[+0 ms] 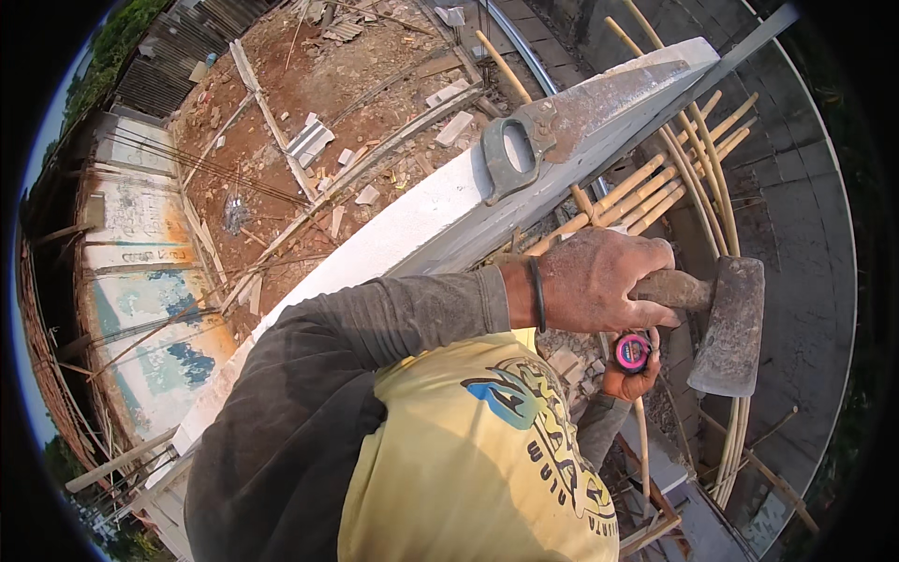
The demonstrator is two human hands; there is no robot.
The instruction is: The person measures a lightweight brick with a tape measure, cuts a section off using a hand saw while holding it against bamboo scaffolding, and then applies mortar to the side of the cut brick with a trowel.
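Observation:
My left hand (599,279), dusty and with a dark band at the wrist, is closed round the short wooden handle of a hatchet (732,328). The hatchet's wide, worn grey blade hangs downward to the right of the hand. Below it, my right hand (635,379) grips a round pink-and-black tape measure (632,352); part of that hand is hidden behind it. A hand saw (585,117) with a green handle and rusty blade lies on top of the white block wall (403,229), beyond both hands.
A long straight metal bar (740,54) runs along the wall's far right end. Bamboo poles (646,192) cross beside the wall, near a grey wall (796,234) at right. Rubble and timber lie on reddish soil (323,80) at far left. Broken pieces (567,363) lie below my hands.

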